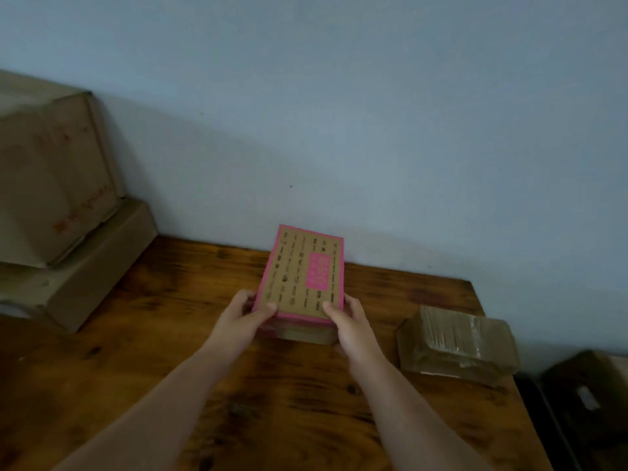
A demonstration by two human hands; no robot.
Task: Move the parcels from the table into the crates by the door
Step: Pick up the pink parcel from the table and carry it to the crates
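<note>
A flat cardboard parcel with a pink border and a pink label (300,275) lies near the back of the wooden table (170,334), close to the wall. My left hand (243,316) grips its near left corner, thumb on top. My right hand (350,322) grips its near right corner, thumb on the top face too. A second parcel (457,341), plain brown and wrapped in clear tape, sits on the table to the right of my right hand, apart from it.
Two large cardboard boxes (57,185) are stacked at the table's left end against the wall. Past the table's right edge, low down, a dark crate-like container (588,399) holds a box. A pale wall runs behind the table.
</note>
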